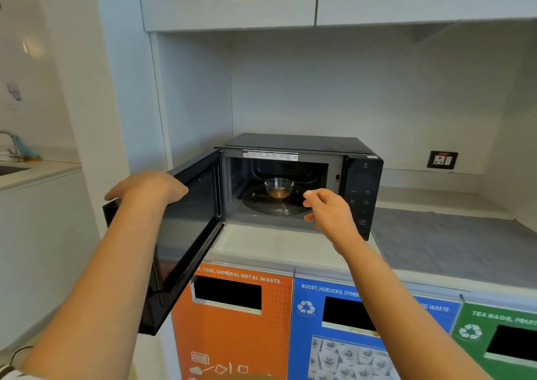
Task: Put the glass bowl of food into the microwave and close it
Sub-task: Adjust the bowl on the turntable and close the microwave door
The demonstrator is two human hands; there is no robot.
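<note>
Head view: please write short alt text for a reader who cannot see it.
A glass bowl of food sits on the turntable inside an open black microwave. The left hand rests on top of the door; the empty right hand hovers before the opening.

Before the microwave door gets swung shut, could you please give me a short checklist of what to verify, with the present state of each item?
1. Glass bowl is inside the microwave, upright on the turntable: ok.
2. Bowl sits well back from the front opening, so the door should clear it: ok.
3. Right hand is out of the door's path: not ok, it is at the opening, empty, fingers loosely open.
4. Left hand is on the open door, resting over its top edge: ok.
5. Nothing lies on the counter in front of the opening: ok.
6. Latch is clean: cannot tell.
</note>
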